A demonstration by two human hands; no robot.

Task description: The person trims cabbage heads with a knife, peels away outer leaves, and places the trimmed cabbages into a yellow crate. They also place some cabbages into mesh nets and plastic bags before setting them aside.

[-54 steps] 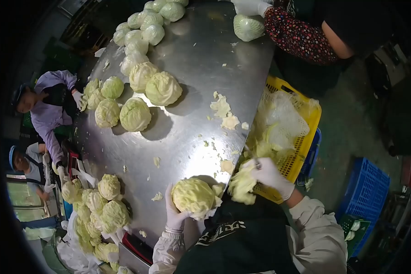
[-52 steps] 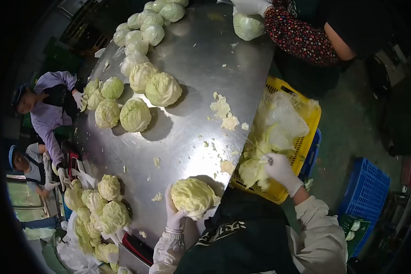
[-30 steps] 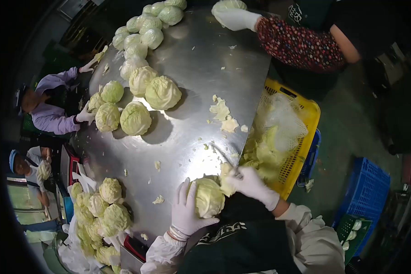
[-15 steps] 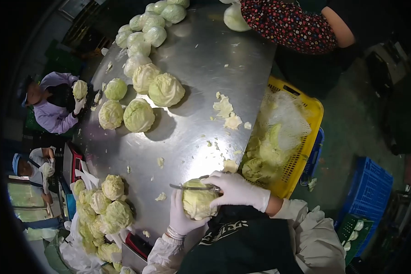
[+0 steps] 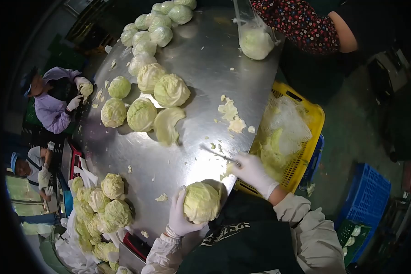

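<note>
My gloved left hand (image 5: 179,218) is wrapped round the side of a pale green cabbage (image 5: 202,202) near the table's front edge. To the right and apart from the cabbage, my gloved right hand (image 5: 252,173) grips a knife (image 5: 218,154), its blade pointing left over the metal table. A curved loose cabbage leaf (image 5: 168,126) shows farther up, beside a trimmed cabbage (image 5: 141,114). Several more heads sit around there, among them a large one (image 5: 171,90). Leaf scraps (image 5: 229,109) lie beyond my right hand.
A yellow crate (image 5: 316,119) with leaves and netting stands at the table's right edge. Untrimmed cabbages (image 5: 116,214) are piled at left. Wrapped cabbages (image 5: 160,35) line the far side. A co-worker's floral sleeve (image 5: 301,27) reaches in beside a bagged cabbage (image 5: 256,43). Two people work at left.
My right hand and the knife have moved right, off the cabbage. A loose leaf now appears by the trimmed heads. The bagged cabbage at the top has come farther into view.
</note>
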